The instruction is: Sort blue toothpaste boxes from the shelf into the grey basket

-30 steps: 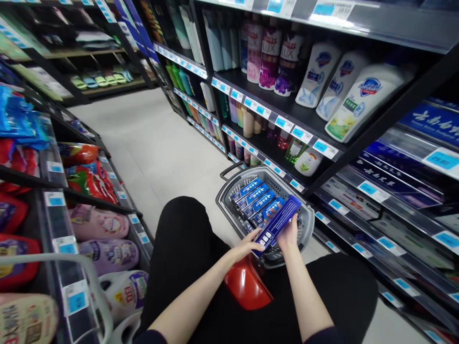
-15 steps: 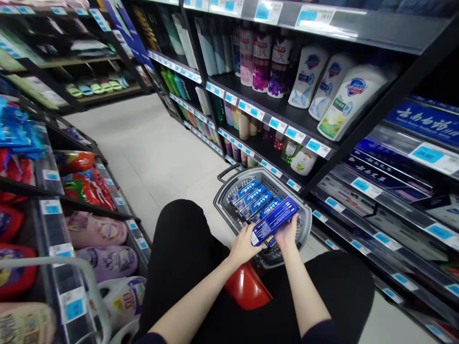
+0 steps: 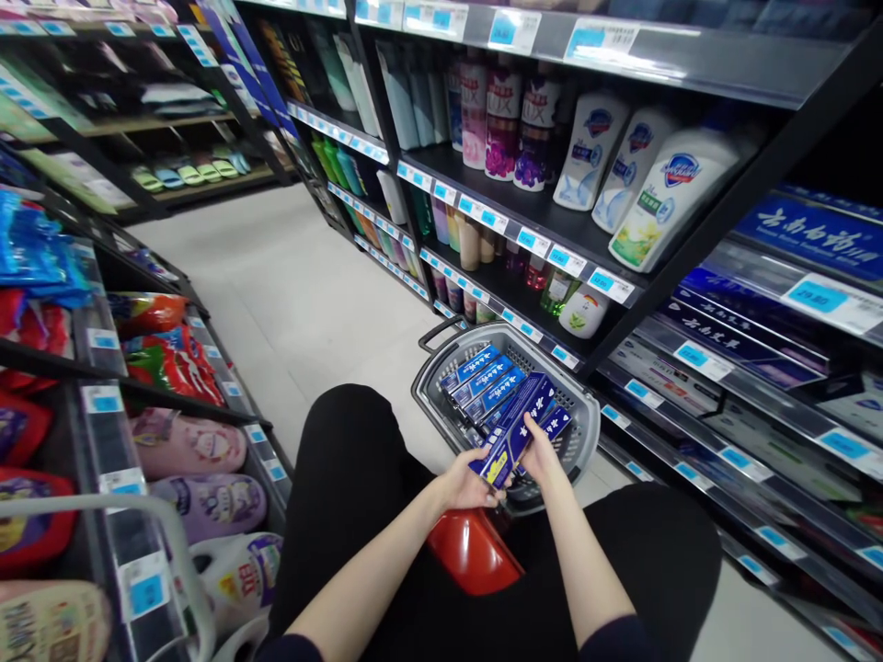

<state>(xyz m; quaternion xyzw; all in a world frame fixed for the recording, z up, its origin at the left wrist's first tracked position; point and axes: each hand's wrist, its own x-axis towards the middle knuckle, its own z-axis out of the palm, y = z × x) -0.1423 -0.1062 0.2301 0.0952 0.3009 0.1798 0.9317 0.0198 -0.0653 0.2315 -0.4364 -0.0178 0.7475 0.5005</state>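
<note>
In a shop aisle, with pale floor [image 3: 303, 285] reaching away ahead. Along the right, a long dark shelving unit [image 3: 534, 216] in several tiers, edged with blue-and-white price labels [image 3: 538, 243]. Along the left, close by, a low rack [image 3: 114, 437] with tiers of its own; at the far end, more shelving [image 3: 166, 190] with pairs of slippers [image 3: 207, 172] in a row.

Below, spread to either side, black-trousered legs [image 3: 345, 469]. On the right shelves, upright white bottles [image 3: 652, 202] next to pink and purple LUX bottles [image 3: 503, 119]; nearer, flat stacks of long cartons [image 3: 820, 230]. On the left rack, glossy bags [image 3: 166, 363] and bottles lying flat [image 3: 211, 496], partly crossed by a bent grey bar [image 3: 103, 503] (belonging to what, impossible to tell).

Between the knees and the right shelves, a grey basket [image 3: 590, 428] with perforated walls and a dark handle [image 3: 431, 333] at its far left corner. Inside, several blue boxes [image 3: 487, 391] side by side, white lettering upward. Just below the basket's near end, between the legs, a shiny red object [image 3: 475, 556], hard to identify.

Over the basket, tilted, a dark blue box [image 3: 509, 441] with a yellow patch at its near end. Gripped there by the left hand [image 3: 475, 478], and around its middle by the right hand [image 3: 542, 452], thumb on top. Just to its right, another dark box [image 3: 557, 421], whether held or lying in the basket not clear.
</note>
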